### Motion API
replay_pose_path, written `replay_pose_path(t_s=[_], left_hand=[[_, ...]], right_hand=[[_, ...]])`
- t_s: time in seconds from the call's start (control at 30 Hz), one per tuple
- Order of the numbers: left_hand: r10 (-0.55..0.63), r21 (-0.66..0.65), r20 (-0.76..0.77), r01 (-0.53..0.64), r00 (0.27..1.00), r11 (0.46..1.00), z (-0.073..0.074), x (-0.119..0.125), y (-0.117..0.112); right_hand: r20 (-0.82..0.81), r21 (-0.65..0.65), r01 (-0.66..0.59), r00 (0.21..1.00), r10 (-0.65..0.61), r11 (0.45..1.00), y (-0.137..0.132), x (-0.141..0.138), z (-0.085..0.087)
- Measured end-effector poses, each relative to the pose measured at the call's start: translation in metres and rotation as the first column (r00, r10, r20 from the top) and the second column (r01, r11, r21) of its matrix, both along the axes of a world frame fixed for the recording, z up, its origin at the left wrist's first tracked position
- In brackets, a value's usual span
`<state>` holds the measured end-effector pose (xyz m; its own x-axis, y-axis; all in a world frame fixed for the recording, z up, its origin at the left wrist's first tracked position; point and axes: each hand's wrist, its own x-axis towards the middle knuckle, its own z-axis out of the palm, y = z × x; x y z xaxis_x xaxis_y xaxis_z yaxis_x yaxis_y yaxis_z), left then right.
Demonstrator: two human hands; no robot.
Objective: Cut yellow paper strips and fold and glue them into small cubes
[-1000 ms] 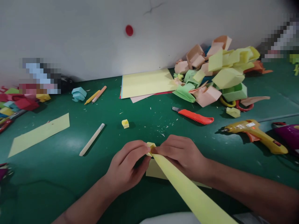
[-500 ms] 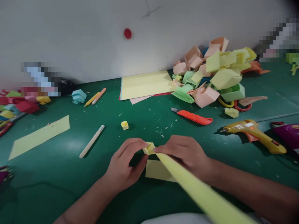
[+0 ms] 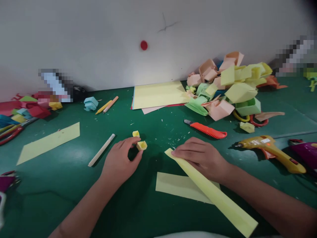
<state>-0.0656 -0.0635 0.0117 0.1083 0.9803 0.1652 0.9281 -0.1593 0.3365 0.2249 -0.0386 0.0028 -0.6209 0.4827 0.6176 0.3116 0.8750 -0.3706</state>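
Note:
My left hand (image 3: pixel 120 161) pinches a small folded yellow paper cube (image 3: pixel 142 145) between thumb and fingertips, just above the green table (image 3: pixel 74 195). A second little yellow cube (image 3: pixel 136 134) sits on the table right behind it. My right hand (image 3: pixel 201 156) holds the far end of a long yellow paper strip (image 3: pixel 213 194) that runs back toward me; its fingers are closed on it. A flat yellow paper piece (image 3: pixel 178 186) lies beneath the strip.
An orange utility knife (image 3: pixel 206 129), a yellow glue gun (image 3: pixel 271 147), a heap of folded coloured paper shapes (image 3: pixel 230 87), yellow sheets (image 3: pixel 159 95), a white stick (image 3: pixel 102 149), pencils (image 3: pixel 107 105), a yellow strip (image 3: pixel 49 142) at left, and scissors (image 3: pixel 12 130).
The small cube has come apart from the long strip. My left hand carried it left and away toward the other cube, while my right hand lowered the strip's end onto the table.

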Motion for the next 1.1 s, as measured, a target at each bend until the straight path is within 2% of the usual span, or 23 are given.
replay_pose_path(t_s=[0.13, 0.47, 0.53, 0.63, 0.73, 0.8, 0.87, 0.93, 1.0, 1.03, 1.1], left_hand=[[-0.031, -0.03, -0.099, 0.028, 0.995, 0.999, 0.0, -0.001, -0.003], [-0.027, -0.044, -0.115, 0.022, 0.993, 0.999, -0.001, -0.003, -0.002], [-0.039, 0.003, -0.117, 0.04, 0.992, 0.999, 0.0, -0.002, -0.003], [-0.108, 0.156, -0.119, 0.126, 0.987, 0.98, 0.002, 0.003, -0.009], [-0.235, 0.337, -0.129, 0.265, 0.963, 0.904, 0.003, 0.015, -0.019], [-0.328, 0.378, -0.126, 0.351, 0.936, 0.857, 0.001, 0.026, -0.024], [-0.385, 0.379, -0.07, 0.382, 0.92, 0.843, 0.0, 0.036, -0.027], [-0.434, 0.389, 0.018, 0.393, 0.901, 0.833, -0.001, 0.043, -0.026], [-0.48, 0.398, 0.112, 0.403, 0.87, 0.824, 0.0, 0.045, -0.024], [-0.497, 0.403, 0.145, 0.408, 0.856, 0.819, 0.001, 0.045, -0.023], [-0.503, 0.419, 0.158, 0.404, 0.85, 0.813, 0.003, 0.042, -0.022]], right_hand=[[0.087, -0.008, 0.021, 0.996, -0.02, 1.0, 0.002, 0.0, -0.006], [0.186, -0.048, 0.07, 0.981, -0.06, 0.996, 0.004, 0.0, -0.014], [0.186, -0.052, 0.072, 0.981, -0.061, 0.996, 0.004, 0.0, -0.014], [0.162, -0.036, 0.067, 0.985, -0.06, 0.997, 0.003, -0.001, -0.014], [0.093, -0.036, 0.043, 0.995, -0.04, 0.998, 0.001, -0.001, -0.012], [0.018, -0.08, -0.012, 1.0, 0.013, 0.997, -0.002, -0.003, -0.01], [-0.08, -0.183, -0.067, 0.995, 0.054, 0.981, -0.007, -0.005, -0.006], [-0.149, -0.339, -0.079, 0.988, 0.029, 0.938, -0.014, -0.01, -0.003], [-0.163, -0.494, -0.061, 0.986, -0.023, 0.867, -0.019, -0.015, 0.0], [-0.172, -0.544, -0.072, 0.985, -0.028, 0.836, -0.021, -0.017, 0.001], [-0.207, -0.571, -0.111, 0.978, -0.012, 0.813, -0.021, -0.019, 0.002]])
